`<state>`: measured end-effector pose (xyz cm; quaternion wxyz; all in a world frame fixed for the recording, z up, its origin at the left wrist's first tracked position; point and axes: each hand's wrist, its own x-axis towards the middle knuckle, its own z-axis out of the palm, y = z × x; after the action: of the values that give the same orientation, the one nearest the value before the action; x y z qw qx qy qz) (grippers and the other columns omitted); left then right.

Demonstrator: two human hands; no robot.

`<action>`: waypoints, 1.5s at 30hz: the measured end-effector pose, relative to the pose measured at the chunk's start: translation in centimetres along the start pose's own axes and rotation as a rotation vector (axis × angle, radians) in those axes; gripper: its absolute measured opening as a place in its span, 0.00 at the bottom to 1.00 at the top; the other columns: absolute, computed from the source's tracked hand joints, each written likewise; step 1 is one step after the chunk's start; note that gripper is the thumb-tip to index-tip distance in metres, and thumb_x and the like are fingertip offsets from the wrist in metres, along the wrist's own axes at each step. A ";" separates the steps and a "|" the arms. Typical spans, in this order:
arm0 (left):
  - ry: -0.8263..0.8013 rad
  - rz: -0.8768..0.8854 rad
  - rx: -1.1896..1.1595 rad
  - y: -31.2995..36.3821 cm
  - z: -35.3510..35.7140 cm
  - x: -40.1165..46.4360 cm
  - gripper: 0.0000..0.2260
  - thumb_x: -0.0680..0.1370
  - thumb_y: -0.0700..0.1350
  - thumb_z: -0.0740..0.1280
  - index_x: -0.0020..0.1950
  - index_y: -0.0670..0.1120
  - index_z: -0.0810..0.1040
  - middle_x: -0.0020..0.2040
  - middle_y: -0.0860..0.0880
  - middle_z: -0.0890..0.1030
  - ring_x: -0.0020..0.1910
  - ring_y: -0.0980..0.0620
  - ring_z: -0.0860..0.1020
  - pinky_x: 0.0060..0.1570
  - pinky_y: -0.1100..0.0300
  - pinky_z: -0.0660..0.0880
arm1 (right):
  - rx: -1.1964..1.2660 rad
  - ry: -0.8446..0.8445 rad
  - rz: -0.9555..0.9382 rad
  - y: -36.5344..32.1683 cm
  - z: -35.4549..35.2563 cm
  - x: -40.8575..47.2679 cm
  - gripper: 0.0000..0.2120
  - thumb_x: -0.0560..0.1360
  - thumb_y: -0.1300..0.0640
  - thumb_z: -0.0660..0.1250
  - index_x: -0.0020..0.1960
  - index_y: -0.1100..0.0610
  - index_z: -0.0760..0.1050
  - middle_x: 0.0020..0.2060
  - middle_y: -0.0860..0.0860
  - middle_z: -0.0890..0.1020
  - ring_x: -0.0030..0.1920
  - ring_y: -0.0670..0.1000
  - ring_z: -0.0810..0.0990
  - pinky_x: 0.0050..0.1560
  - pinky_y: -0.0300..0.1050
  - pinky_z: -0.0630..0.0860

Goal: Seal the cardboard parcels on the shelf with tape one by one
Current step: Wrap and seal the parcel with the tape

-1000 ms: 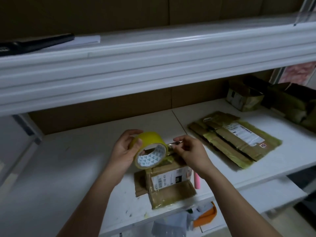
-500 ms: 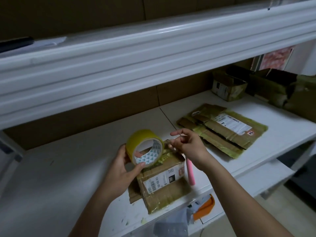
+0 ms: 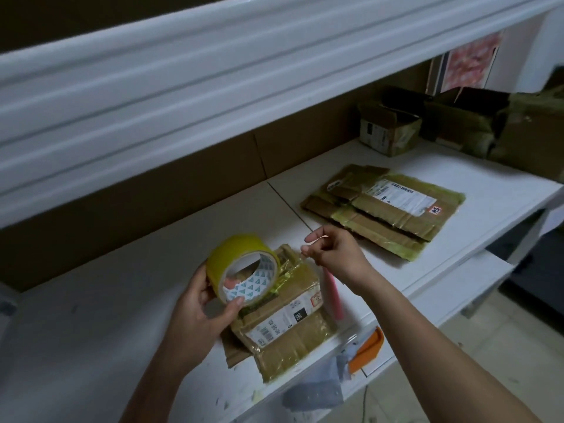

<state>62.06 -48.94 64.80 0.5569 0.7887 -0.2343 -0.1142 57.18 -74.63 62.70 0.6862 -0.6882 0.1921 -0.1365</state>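
The left hand point(image 3: 195, 312) grips a roll of yellow tape point(image 3: 242, 267), thumb at its lower rim and a fingertip showing inside the core, holding it tilted just above the near cardboard parcel point(image 3: 287, 319), which lies on the white shelf point(image 3: 122, 300) close to the front edge with a barcode label on top. The right hand point(image 3: 335, 254) pinches the pulled-out free end of the tape between thumb and fingers over the parcel's far corner, its index finger stretched out. A pink stick-like object point(image 3: 334, 296) lies just beside the parcel on the right. Farther right, flattened taped cardboard parcels point(image 3: 384, 209) lie on the shelf, with small boxes point(image 3: 387, 132) behind them at the back
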 end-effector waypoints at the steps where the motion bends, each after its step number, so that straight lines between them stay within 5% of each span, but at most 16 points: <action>1: -0.003 0.003 0.007 0.0 0.0 0.0 0.24 0.69 0.42 0.74 0.60 0.62 0.74 0.54 0.62 0.82 0.54 0.62 0.81 0.43 0.70 0.78 | 0.007 -0.015 0.006 0.4 0.1 -0.2 0.08 0.74 0.67 0.71 0.51 0.65 0.76 0.30 0.54 0.74 0.33 0.49 0.76 0.36 0.36 0.74; 5: -0.016 0.026 0.033 0.0 0.1 0.2 0.24 0.68 0.45 0.74 0.61 0.60 0.74 0.54 0.61 0.82 0.54 0.62 0.81 0.44 0.70 0.77 | -0.078 -0.015 0.041 1.5 0.6 -0.7 0.11 0.73 0.59 0.74 0.51 0.62 0.77 0.34 0.51 0.78 0.33 0.45 0.76 0.35 0.31 0.73; 13: -0.026 0.069 0.078 0.2 -0.1 0.1 0.20 0.66 0.48 0.74 0.53 0.68 0.76 0.53 0.60 0.82 0.53 0.61 0.81 0.43 0.71 0.77 | -0.434 0.033 -0.051 0.1 -0.8 -1.3 0.12 0.72 0.51 0.75 0.52 0.53 0.79 0.47 0.48 0.81 0.45 0.50 0.79 0.49 0.49 0.77; 16: -0.031 0.080 0.087 0.3 -0.1 0.1 0.20 0.67 0.49 0.73 0.53 0.69 0.75 0.53 0.61 0.82 0.53 0.61 0.80 0.43 0.71 0.77 | -0.182 0.021 -0.155 -0.3 -1.6 -3.2 0.16 0.78 0.46 0.65 0.63 0.49 0.77 0.58 0.43 0.81 0.57 0.43 0.79 0.59 0.43 0.76; 18: -0.030 0.088 0.090 0.3 0.1 0.1 0.21 0.67 0.48 0.73 0.53 0.70 0.75 0.53 0.61 0.82 0.53 0.61 0.80 0.43 0.71 0.77 | -0.106 -0.229 -0.103 0.0 -0.8 -5.1 0.23 0.76 0.33 0.56 0.70 0.33 0.65 0.61 0.26 0.73 0.71 0.37 0.63 0.64 0.34 0.69; 20: -0.024 0.095 0.084 0.3 0.1 0.1 0.21 0.67 0.48 0.73 0.54 0.68 0.76 0.54 0.59 0.82 0.53 0.60 0.81 0.44 0.70 0.77 | -0.188 -0.394 -0.089 1.0 0.1 -6.1 0.28 0.74 0.34 0.59 0.73 0.31 0.56 0.51 0.15 0.69 0.73 0.32 0.42 0.76 0.44 0.53; 21: -0.022 0.098 0.081 0.3 0.1 0.0 0.21 0.67 0.48 0.73 0.55 0.67 0.76 0.54 0.58 0.82 0.54 0.60 0.81 0.44 0.70 0.77 | -0.197 -0.396 -0.121 1.4 0.1 -6.1 0.34 0.73 0.38 0.65 0.75 0.35 0.55 0.51 0.18 0.70 0.72 0.30 0.41 0.77 0.51 0.40; 23: -0.023 0.101 0.072 0.3 0.1 0.0 0.20 0.67 0.48 0.73 0.54 0.67 0.76 0.54 0.58 0.82 0.54 0.60 0.80 0.44 0.70 0.77 | -0.207 -0.376 -0.176 1.3 -0.1 -5.9 0.44 0.70 0.43 0.74 0.78 0.40 0.53 0.62 0.28 0.71 0.74 0.35 0.54 0.75 0.55 0.30; 25: -0.022 0.100 0.058 0.3 0.2 -0.1 0.20 0.67 0.49 0.73 0.55 0.67 0.76 0.55 0.58 0.82 0.54 0.60 0.80 0.44 0.70 0.77 | -0.309 -0.364 -0.238 0.9 0.4 -5.8 0.49 0.67 0.47 0.78 0.78 0.41 0.51 0.72 0.38 0.67 0.74 0.38 0.59 0.73 0.50 0.25; 27: -0.008 0.089 0.041 0.3 0.3 -0.1 0.21 0.67 0.49 0.73 0.57 0.65 0.75 0.55 0.58 0.82 0.55 0.59 0.80 0.45 0.69 0.78 | -0.432 -0.313 -0.315 0.9 1.2 -5.9 0.50 0.66 0.48 0.79 0.79 0.45 0.52 0.77 0.43 0.59 0.76 0.38 0.53 0.70 0.40 0.22; 31: 0.026 0.093 -0.032 0.3 0.6 -0.3 0.33 0.68 0.47 0.73 0.70 0.65 0.68 0.59 0.56 0.81 0.59 0.58 0.80 0.48 0.66 0.79 | -0.507 -0.247 -0.335 1.2 1.8 -5.7 0.48 0.67 0.46 0.77 0.79 0.47 0.54 0.76 0.44 0.62 0.76 0.39 0.56 0.74 0.58 0.29; 34: 0.051 0.144 -0.070 1.2 0.5 -0.3 0.33 0.68 0.44 0.73 0.66 0.71 0.68 0.57 0.53 0.83 0.56 0.56 0.82 0.46 0.66 0.79 | -0.475 -0.273 -0.290 1.0 1.4 -5.5 0.46 0.69 0.47 0.76 0.79 0.46 0.54 0.74 0.44 0.66 0.74 0.39 0.60 0.74 0.58 0.30; 39: 0.084 0.134 -0.009 2.1 -2.7 -1.0 0.24 0.70 0.45 0.71 0.60 0.68 0.77 0.57 0.58 0.81 0.54 0.56 0.82 0.41 0.67 0.79 | -0.425 -0.278 -0.254 0.9 1.4 -5.6 0.43 0.70 0.51 0.76 0.78 0.46 0.57 0.68 0.44 0.75 0.67 0.30 0.64 0.75 0.56 0.31; 42: 0.054 0.134 0.018 1.9 -6.0 -2.3 0.23 0.70 0.41 0.69 0.58 0.65 0.81 0.55 0.51 0.82 0.53 0.52 0.83 0.44 0.66 0.80 | -0.456 -0.292 -0.250 0.5 1.4 -5.8 0.42 0.70 0.52 0.76 0.78 0.46 0.57 0.65 0.45 0.78 0.67 0.30 0.67 0.75 0.58 0.32; 45: 0.034 0.140 0.043 1.7 -6.4 -3.1 0.27 0.72 0.33 0.69 0.58 0.65 0.81 0.52 0.47 0.80 0.51 0.54 0.83 0.47 0.68 0.79 | -0.600 -0.266 -0.259 -0.3 1.7 -6.0 0.44 0.70 0.50 0.76 0.78 0.45 0.54 0.76 0.50 0.64 0.76 0.42 0.50 0.76 0.60 0.34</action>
<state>61.78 -42.60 68.38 0.5504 0.7839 -0.2817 -0.0565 52.63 -70.40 63.40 0.4494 -0.8896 0.0437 -0.0692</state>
